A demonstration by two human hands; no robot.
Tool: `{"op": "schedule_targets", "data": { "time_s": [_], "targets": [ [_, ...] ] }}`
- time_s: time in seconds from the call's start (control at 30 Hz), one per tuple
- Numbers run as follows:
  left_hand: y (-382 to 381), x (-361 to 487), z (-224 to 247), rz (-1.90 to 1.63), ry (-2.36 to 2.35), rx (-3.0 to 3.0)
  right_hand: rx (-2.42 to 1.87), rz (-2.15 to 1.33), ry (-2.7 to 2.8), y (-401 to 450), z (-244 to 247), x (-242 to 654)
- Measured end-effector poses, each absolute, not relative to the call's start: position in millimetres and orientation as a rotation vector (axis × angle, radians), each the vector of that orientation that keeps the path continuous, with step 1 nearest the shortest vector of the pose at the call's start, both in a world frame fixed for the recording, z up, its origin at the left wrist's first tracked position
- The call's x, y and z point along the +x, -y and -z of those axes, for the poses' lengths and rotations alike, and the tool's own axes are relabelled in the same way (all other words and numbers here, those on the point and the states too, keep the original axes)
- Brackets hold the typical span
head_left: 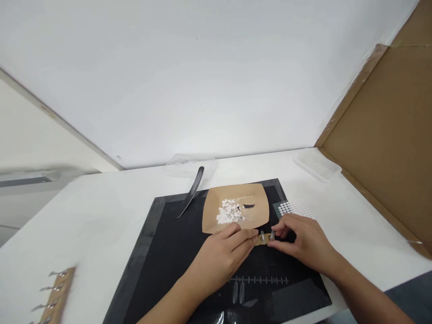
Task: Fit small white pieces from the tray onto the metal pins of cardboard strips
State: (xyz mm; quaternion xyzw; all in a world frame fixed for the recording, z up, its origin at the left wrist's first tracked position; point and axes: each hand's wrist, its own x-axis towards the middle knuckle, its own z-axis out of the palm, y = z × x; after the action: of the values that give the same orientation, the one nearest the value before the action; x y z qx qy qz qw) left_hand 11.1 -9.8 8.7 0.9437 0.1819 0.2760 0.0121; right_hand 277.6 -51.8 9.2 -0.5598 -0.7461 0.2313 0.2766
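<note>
My left hand [227, 252] lies over the left part of a narrow tan strip [259, 240], its fingers pressed together on it. At the strip's right end, my right hand [300, 236] pinches a small clear piece [272, 235] between thumb and fingers. Another clear piece [262, 236] stands upright on the strip between my hands. Just behind is a tan paper tray [209, 209] with many small white discs [230, 211] and a dark scrap [249, 206]. In front lies a clear comb-like rod [259, 280] with two clear elongated pieces [238, 292] attached.
A black mat [168, 252] lies under the work. Dark curved tweezers [192, 191] rest at its back left. A sheet of white dots [297, 208], a clear tray [317, 164], a plastic bag [191, 164] and a tan strip with clips [62, 297] lie around. Cardboard [388, 135] stands right.
</note>
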Motion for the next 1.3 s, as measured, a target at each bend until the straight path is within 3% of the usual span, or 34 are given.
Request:
{"op": "schedule_targets", "data": {
  "time_s": [1.3],
  "targets": [
    [10.5, 12.6, -10.9, -0.849, -0.58, 2.959, -1.555, -0.654, 2.017, 51.6, -14.9, 274.9]
  ]
}}
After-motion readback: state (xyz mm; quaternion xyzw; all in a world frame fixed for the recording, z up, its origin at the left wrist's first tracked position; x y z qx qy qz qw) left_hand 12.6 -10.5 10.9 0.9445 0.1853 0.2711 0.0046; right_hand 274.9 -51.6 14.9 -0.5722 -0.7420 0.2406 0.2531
